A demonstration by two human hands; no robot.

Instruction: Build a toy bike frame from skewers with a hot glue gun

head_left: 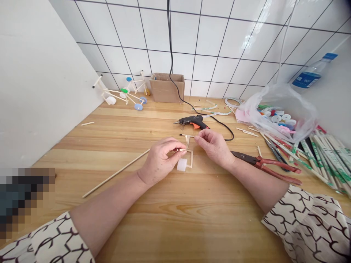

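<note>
A small frame of glued wooden sticks (191, 159) stands on the table between my hands, with a white bottle cap (182, 164) at its lower end and a dark-tipped crossbar (188, 135) at the top. My left hand (163, 159) is closed in a pinch on a short wooden stick (182, 149) at the frame's left side. Thumb and forefinger of my right hand (215, 148) pinch the right end of the crossbar. Just behind the hands lies a black hot glue gun (192, 121) with an orange trigger. A long wooden stick (115, 174) passes behind my left hand.
Red-handled pliers (270, 166) lie beside my right forearm. Further right are a plastic bag of bottle caps (279, 117) and packs of sticks (329, 157). A cardboard box (168, 89), finished-looking stick models (126, 91) and a black cord (172, 62) are at the back.
</note>
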